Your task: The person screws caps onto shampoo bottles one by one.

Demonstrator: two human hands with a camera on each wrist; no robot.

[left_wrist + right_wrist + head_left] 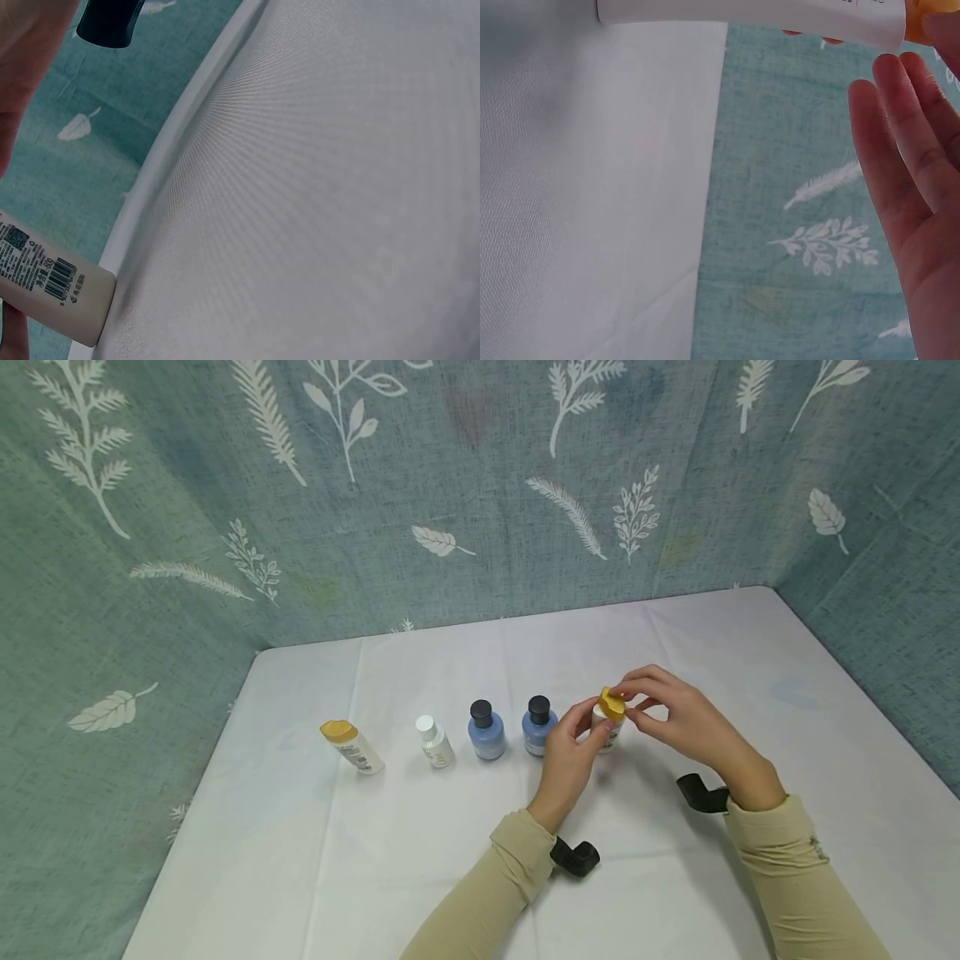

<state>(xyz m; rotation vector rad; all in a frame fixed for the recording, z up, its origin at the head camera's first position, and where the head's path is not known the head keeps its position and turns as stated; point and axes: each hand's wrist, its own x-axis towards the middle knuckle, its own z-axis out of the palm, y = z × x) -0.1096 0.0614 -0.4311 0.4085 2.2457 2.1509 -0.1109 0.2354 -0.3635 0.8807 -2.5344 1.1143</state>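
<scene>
A white bottle (609, 737) with a yellow cap (612, 703) stands at the right end of a row on the table. My left hand (566, 760) grips the bottle near its top, with thumb and fingers on either side. On the cap, my right hand (678, 718) pinches with thumb and forefinger; its other fingers extend below the bottle in the right wrist view. The left wrist view shows printed text and a barcode on the lower part of the bottle (64, 281). Right beside my left hand is a blue bottle (537, 733) with a black cap.
Further left stand another blue bottle (487, 739), a small white bottle (437, 747) and a second yellow-capped bottle (352, 747). A white cloth covers the table (405, 860). Behind it hangs a green leaf-patterned curtain (465, 485). Black wrist mounts stick out at both cuffs.
</scene>
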